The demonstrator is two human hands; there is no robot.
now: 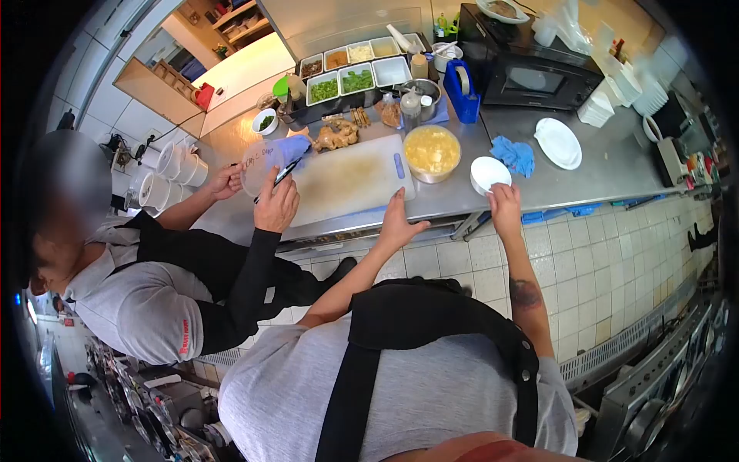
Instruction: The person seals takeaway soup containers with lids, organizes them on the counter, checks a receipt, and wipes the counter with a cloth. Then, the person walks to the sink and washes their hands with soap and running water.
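Observation:
My right hand (505, 203) pinches the near rim of a small white bowl (488, 175) at the counter's front. Bare and with thumb and fingers apart, my left hand (400, 220) hovers by the front edge of the white cutting board (350, 175). Between the board and the bowl stands a round clear tub (433, 152) of yellow chunks in liquid. A crumpled blue cloth or glove (514, 155) lies just behind the bowl, and a white oval plate (558, 144) is farther right.
At left, a co-worker (154, 292) holds a marker (286, 171) and a round lid with handwriting (260, 165). Ginger (336, 135) lies behind the board. Food trays (356, 81), a blue tape dispenser (462, 92) and a black microwave (531, 73) line the back.

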